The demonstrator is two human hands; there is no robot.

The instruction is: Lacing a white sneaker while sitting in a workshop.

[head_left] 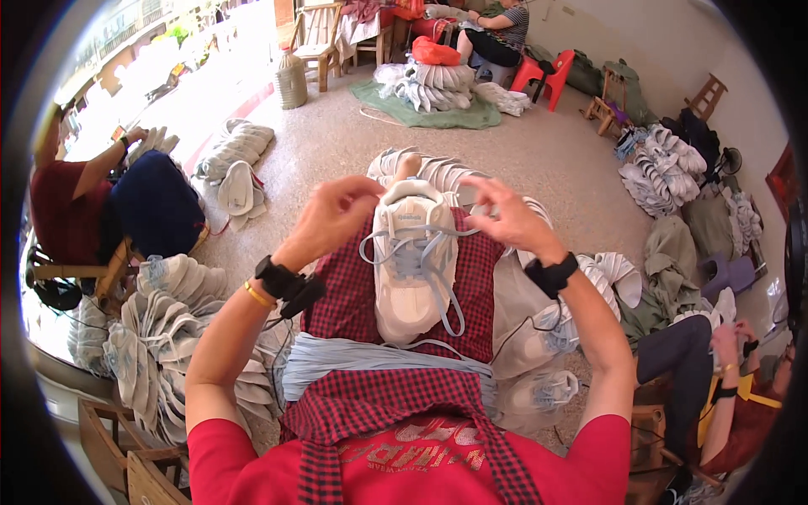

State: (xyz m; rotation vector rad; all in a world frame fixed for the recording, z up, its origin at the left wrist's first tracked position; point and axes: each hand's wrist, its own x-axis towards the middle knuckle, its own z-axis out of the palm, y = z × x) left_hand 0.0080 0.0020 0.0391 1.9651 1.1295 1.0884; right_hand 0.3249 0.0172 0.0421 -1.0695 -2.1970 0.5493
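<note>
A white sneaker [412,299] rests on my lap, toe toward me, on a red-and-black checked apron [337,311]. Light blue shoelaces [438,278] run through its eyelets and hang loose in loops over its front. My left hand [341,215] is beside the heel opening, fingers curled together; what they pinch is too small to make out. On the other side, my right hand [513,220] has its index finger raised, and a stretch of lace reaches its thumb and fingers. A rounded wooden piece [407,166] shows just behind the sneaker's heel.
A bundle of light blue laces [387,368] lies across my waist. Rows of white shoes surround me, with a large pile [160,353] at left and another [665,168] at far right. Co-workers sit at left [71,202], right [732,396] and back [501,34].
</note>
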